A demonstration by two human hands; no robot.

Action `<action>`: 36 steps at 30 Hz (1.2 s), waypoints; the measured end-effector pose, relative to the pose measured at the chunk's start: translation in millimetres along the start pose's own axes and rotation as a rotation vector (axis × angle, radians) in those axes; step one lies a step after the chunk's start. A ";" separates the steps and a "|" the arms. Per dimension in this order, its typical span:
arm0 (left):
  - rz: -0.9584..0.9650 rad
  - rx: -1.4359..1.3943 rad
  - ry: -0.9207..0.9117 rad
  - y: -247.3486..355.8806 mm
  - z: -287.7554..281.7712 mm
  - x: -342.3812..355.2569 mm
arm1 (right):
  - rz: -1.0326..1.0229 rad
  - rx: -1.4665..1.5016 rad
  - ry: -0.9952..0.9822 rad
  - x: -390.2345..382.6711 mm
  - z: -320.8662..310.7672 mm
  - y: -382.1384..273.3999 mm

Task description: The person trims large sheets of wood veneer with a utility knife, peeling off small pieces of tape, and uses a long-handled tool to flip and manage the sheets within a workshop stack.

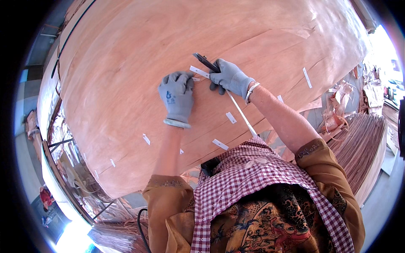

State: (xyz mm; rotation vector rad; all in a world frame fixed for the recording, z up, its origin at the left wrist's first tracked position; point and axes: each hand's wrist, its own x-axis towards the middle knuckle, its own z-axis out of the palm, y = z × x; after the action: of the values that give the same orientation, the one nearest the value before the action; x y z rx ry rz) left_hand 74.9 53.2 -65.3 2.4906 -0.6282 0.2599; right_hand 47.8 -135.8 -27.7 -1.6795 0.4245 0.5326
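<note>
On the big wood sheet (118, 88), the right grip (230, 78) is closed round a dark tool (204, 62). The tip pokes out up and left, maybe to leave some fingers free for tape. Just left of it is a white strip (198, 71). The left grip (176, 97) has bent fingers, tips down by that strip, perhaps to keep things flat; I cannot tell if they pinch anything. Below the right grip, a long white tape (240, 109) runs down to the checked apron (253, 168), so it could get in the way of that arm. More short white pieces (230, 117) dot the wood below both grips. Far right of them sits a stack of thin sheets (358, 147), with torn scraps (337, 99) above it
</note>
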 end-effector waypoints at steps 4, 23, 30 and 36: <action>0.056 0.037 0.258 -2.0 -2.0 6.6 | -0.008 0.006 0.001 1.6 -2.6 4.7; 0.328 0.134 -0.040 -6.5 -18.0 18.4 | 0.020 -0.022 -0.020 -2.2 -0.8 -3.6; 0.165 -0.002 0.147 -5.0 -15.8 12.4 | 0.004 0.032 -0.017 -5.0 -3.6 -3.5; 0.255 0.052 0.211 -7.1 7.1 8.1 | -0.014 0.036 -0.008 -2.9 -1.3 0.0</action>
State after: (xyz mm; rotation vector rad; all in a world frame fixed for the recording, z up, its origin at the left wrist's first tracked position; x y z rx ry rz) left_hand 85.8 51.3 -72.0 2.3870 -0.8584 0.6328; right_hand 45.6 -137.1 -25.8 -1.6441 0.4138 0.5188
